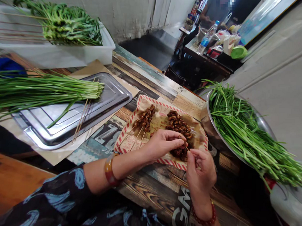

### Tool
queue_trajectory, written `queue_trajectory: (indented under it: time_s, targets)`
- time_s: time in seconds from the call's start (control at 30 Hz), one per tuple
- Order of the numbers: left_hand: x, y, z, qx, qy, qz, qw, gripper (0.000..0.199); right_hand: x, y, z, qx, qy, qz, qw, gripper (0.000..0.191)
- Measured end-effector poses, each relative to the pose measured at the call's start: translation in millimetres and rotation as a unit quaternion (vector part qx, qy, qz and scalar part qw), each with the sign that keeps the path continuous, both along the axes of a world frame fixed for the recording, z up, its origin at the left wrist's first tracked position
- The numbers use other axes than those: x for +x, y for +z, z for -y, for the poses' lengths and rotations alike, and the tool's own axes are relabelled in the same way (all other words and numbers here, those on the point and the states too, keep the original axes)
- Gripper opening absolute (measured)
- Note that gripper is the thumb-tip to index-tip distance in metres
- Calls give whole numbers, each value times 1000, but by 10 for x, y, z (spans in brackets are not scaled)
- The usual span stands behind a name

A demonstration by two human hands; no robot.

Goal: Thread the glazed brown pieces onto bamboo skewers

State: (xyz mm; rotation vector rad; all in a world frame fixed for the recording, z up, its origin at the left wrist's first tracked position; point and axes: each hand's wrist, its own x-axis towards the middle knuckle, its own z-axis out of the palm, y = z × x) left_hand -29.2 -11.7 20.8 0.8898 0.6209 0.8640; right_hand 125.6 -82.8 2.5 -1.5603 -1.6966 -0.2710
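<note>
Over the red-and-white edged paper [126,138], my left hand [166,143] pinches a small dark brown glazed piece [182,139]. My right hand [201,168] is closed on a thin wooden skewer [187,148], whose tip meets that piece. Beneath and behind my fingers lies a pile of the same glazed pieces [178,122]. To the left on the paper rest a few loaded skewers [146,117], their bare sticks pointing toward me.
Long green stalks [54,88] and bare skewers lie on an upturned metal tray [109,88] at left. Behind it, a white bin [76,53] holds skewered greens. A metal bowl [210,129] of green stalks stands right. A person [215,12] is at a far cluttered table.
</note>
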Motion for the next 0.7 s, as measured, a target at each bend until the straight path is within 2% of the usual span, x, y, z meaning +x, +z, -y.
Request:
queue_trajectory:
  time_s: [0.3, 0.43, 0.57, 0.7]
  targets:
    - [25, -3, 18, 13, -17, -26, 999, 13, -64, 10, 3, 17, -16, -6, 1000, 7]
    - [33, -23, 19, 15, -19, -44, 999, 12, -67, 28, -2, -5, 3, 0, 1000, 6]
    - [-9, -18, -44, 0, 3, -17, 1000, 16, -6, 15, -15, -19, 34, 7, 999, 3]
    - [-48, -1, -109, -25, 25, 4, 999, 23, 67, 7, -33, -17, 34, 28, 999, 5]
